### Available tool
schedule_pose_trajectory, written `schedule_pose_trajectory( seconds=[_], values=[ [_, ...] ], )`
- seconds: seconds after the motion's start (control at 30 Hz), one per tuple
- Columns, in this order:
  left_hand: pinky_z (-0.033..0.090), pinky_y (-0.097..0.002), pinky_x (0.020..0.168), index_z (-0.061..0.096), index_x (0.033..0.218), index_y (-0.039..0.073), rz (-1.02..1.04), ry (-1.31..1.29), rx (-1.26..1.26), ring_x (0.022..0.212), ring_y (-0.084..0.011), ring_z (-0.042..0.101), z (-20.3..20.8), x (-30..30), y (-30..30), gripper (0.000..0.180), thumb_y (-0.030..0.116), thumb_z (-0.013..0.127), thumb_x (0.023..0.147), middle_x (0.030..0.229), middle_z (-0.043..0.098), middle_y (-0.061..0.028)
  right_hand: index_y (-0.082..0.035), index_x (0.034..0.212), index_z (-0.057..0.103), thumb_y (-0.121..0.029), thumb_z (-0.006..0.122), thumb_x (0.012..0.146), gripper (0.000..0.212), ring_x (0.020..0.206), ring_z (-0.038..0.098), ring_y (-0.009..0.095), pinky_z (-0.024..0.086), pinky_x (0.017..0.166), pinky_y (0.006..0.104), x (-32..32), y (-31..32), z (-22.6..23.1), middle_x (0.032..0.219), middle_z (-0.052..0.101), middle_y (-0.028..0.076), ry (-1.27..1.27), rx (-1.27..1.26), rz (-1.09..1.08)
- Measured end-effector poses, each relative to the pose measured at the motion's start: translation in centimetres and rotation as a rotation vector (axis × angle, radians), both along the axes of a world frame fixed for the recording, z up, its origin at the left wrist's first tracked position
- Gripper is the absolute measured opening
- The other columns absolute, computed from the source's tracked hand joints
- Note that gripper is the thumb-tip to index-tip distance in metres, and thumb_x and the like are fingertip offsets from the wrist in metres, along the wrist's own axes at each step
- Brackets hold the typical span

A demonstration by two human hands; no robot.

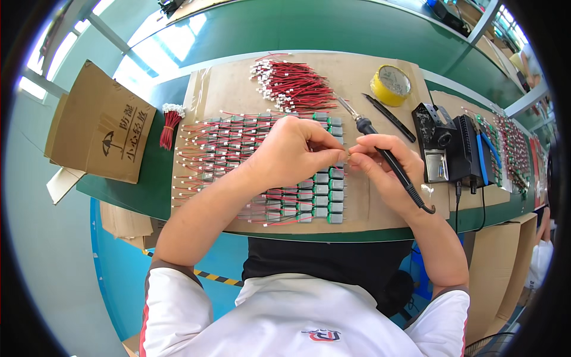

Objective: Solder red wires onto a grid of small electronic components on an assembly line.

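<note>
While one soldering iron [396, 166] lies held in the right hand [385, 183], just right of the small motors [321, 189], that hand's thumb and index pinch together beside the left hand's [284, 152] likewise pinched fingertips; whatever they grasp is too small to tell. Beyond the partly hidden, uncountable motors are one red wire heap [294, 86] and one yellow tape roll [383, 94]; one wire bundle [168, 131] lies left of them.

Blue floor [122, 279], green table [156, 195]
</note>
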State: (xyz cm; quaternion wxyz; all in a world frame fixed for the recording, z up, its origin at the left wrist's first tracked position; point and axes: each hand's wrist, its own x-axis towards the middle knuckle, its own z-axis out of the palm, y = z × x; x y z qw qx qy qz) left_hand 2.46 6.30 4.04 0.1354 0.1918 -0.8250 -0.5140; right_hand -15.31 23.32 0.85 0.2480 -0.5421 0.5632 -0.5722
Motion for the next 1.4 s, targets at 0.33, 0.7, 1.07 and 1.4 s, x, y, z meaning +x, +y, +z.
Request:
schedule_pose_trajectory(
  seconds=[0.33,0.7,1.07,1.4],
  values=[
    [0.06,-0.0409,0.075,0.078,0.086,-0.003,0.158,0.074,-0.258,0.075,-0.0313,0.075,-2.3,-0.4,-2.7,0.014,0.011,0.079,0.087,0.081,0.076,-0.0169,0.008,0.151,0.056,-0.035,0.06,0.113,0.057,0.079,0.075,0.021,0.066,0.07,0.0374,-4.7,0.8,-2.8,0.106,0.077,0.018,-0.237,-0.096,-0.013],
    [0.058,-0.0436,0.076,0.074,0.087,-0.001,0.077,-0.001,-0.352,0.078,-0.0324,0.072,-3.2,-0.3,-3.0,0.013,0.011,0.077,0.09,0.082,0.071,-0.0153,0.013,0.131,0.069,-0.016,0.057,0.111,0.036,0.068,0.073,0.022,0.064,0.06,0.0372,-5.1,1.0,-3.7,0.1,0.076,0.02,-0.373,0.106,-0.096],
    [0.056,-0.0395,0.071,0.073,0.089,0.001,0.099,0.019,-0.418,0.074,-0.0262,0.068,-3.8,-0.4,-2.8,0.016,0.015,0.08,0.092,0.081,0.07,-0.0108,0.012,0.13,0.069,-0.014,0.056,0.111,0.034,0.068,0.072,0.022,0.064,0.061,0.036,-4.9,1.0,-3.5,0.102,0.074,0.02,-0.349,0.12,-0.087],
    [0.054,-0.0323,0.064,0.073,0.091,0.0,0.116,0.066,-0.478,0.065,-0.0179,0.064,-4.3,-0.5,-2.7,0.015,0.012,0.081,0.092,0.078,0.07,-0.0074,0.012,0.131,0.069,-0.013,0.056,0.111,0.035,0.072,0.072,0.021,0.064,0.062,0.0356,-5.0,1.1,-3.4,0.105,0.073,0.02,-0.313,0.121,-0.061]
  ],
)
